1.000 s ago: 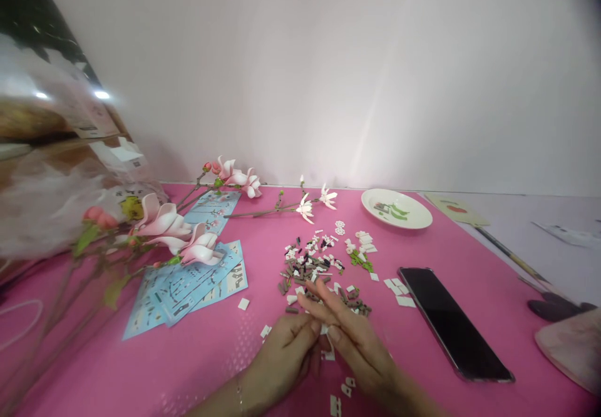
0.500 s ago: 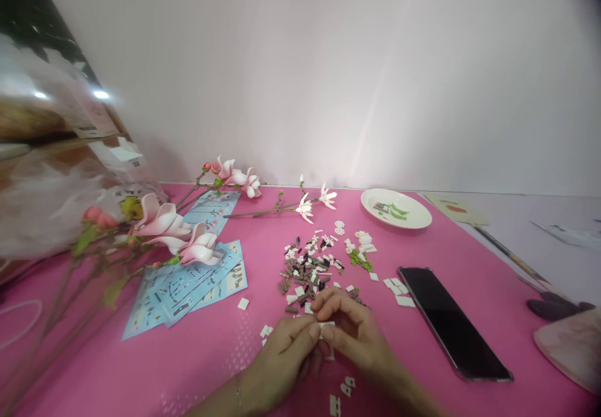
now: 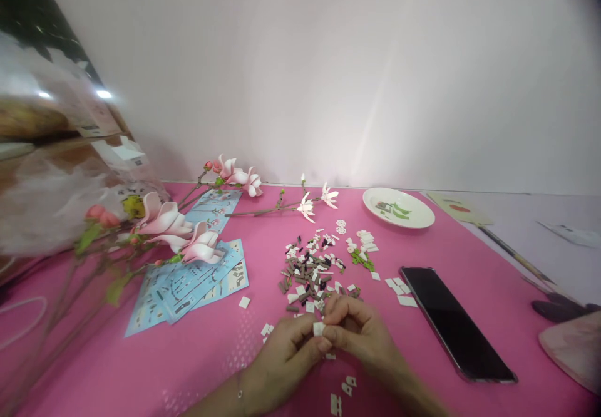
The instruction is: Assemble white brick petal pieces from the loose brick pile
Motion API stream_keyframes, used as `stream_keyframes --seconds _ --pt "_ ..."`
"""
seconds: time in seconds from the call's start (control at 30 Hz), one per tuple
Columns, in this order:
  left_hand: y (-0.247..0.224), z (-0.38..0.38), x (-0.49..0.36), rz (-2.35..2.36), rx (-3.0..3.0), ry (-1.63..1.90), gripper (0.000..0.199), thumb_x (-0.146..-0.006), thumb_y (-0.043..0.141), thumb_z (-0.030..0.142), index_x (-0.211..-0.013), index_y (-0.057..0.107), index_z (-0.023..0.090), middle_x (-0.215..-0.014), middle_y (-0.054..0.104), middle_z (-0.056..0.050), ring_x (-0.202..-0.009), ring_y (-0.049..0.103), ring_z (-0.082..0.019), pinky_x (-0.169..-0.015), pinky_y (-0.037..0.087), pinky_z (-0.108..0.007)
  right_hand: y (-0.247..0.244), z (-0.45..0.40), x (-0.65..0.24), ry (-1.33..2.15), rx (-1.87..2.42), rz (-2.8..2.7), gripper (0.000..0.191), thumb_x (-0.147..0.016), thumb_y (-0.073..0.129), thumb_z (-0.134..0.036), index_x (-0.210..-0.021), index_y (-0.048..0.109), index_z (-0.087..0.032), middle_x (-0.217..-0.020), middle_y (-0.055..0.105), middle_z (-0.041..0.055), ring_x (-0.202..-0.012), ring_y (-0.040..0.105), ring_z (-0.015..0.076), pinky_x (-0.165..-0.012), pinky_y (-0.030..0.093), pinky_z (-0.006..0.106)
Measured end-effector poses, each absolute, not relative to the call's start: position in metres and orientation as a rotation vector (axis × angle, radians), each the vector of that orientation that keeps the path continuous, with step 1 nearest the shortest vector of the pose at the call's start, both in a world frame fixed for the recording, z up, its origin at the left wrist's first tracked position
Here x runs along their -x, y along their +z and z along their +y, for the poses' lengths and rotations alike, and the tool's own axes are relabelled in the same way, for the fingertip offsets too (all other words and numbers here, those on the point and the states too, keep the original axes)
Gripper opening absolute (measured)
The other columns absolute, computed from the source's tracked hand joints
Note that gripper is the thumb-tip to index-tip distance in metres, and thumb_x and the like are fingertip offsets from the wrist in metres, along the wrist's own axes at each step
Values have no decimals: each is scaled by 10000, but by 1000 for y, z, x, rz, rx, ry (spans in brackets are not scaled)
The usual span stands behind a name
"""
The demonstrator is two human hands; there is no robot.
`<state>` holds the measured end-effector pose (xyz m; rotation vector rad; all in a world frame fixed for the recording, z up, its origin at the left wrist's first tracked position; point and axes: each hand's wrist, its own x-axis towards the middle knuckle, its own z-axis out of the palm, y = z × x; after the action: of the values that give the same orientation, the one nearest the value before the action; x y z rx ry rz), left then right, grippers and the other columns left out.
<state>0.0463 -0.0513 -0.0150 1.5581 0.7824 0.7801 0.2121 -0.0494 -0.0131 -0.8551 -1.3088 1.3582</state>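
A small white building-block piece is pinched between my two hands, low in the middle of the view. My left hand has its thumb and fingers closed at the piece's left side. From the right, my right hand grips it between thumb and fingertips. Just beyond my fingers lies a loose heap of brown, white and black pieces. Several flat white pieces rest on the pink table near my wrists, and another white tile lies to the left.
Printed blue instruction sheets lie at left, partly under pink block flowers. A white-flowered branch is at the back. A white plate holds green pieces. At right are a black phone and white tiles.
The white piece has turned and now shows a square face between my fingertips. My left thumb and right fingers have shifted slightly. The view has moved a little.
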Motion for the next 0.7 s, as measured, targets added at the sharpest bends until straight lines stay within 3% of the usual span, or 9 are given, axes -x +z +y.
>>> stream_keyframes --seconds 0.17,0.3,0.43,0.7 --pt "-13 -52 -47 845 -1613 776 474 -910 381 536 -720 544 134 -621 426 1 -582 386 -130 -550 287 -246 -7 -52 -214 1469 848 -1307 201 -783 693 -352 -748 635 -163 -712 550 7 -607 545 110 -567 463 236" --pt "-12 -52 -46 843 -1626 809 472 -920 364 518 -703 536 136 -617 428 2 -573 388 -126 -547 288 -243 -6 -56 -213 1510 930 -1304 261 -805 657 -410 -847 547 -177 -655 515 -22 -565 521 105 -544 431 227" --pt "-12 -52 -44 826 -1691 801 439 -929 367 474 -690 524 141 -621 427 3 -580 389 -123 -553 283 -241 -6 -59 -214 1277 1038 -1583 285 -881 524 -429 -762 500 -172 -613 468 -23 -551 450 103 -511 359 222" --pt "-15 -55 -42 806 -1813 770 387 -934 366 426 -644 407 172 -583 366 26 -543 337 -109 -531 236 -244 1 -66 -218 800 968 -1974 210 -921 404 -260 -733 464 -189 -640 468 -16 -582 448 113 -547 317 243"
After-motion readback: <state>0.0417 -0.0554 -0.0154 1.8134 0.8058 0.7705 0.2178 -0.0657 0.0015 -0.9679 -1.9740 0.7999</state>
